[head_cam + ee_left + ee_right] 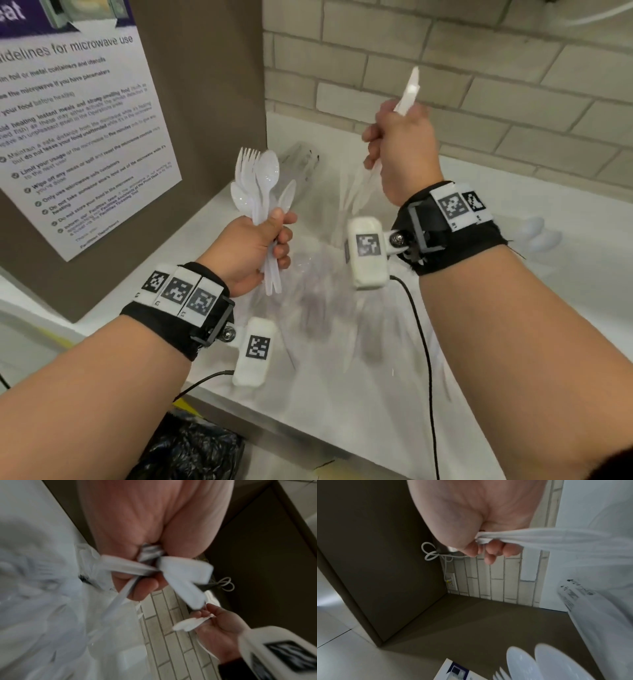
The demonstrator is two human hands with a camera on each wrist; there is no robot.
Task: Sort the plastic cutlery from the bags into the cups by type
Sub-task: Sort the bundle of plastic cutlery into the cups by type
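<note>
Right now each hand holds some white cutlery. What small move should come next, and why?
Probably lower the right hand toward the clear cups on the counter and drop its knives into one. That bunch looks like one type, while the left hand grips a mixed bunch of forks and spoons that needs separating first.

white forks and spoons [255,185] upright, bunched | white knives [406,94] raised, tilted

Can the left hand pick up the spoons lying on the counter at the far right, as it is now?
Probably not. The left hand already grips a bundle of forks and spoons, and the right arm lies between it and the loose spoons on the counter.
</note>
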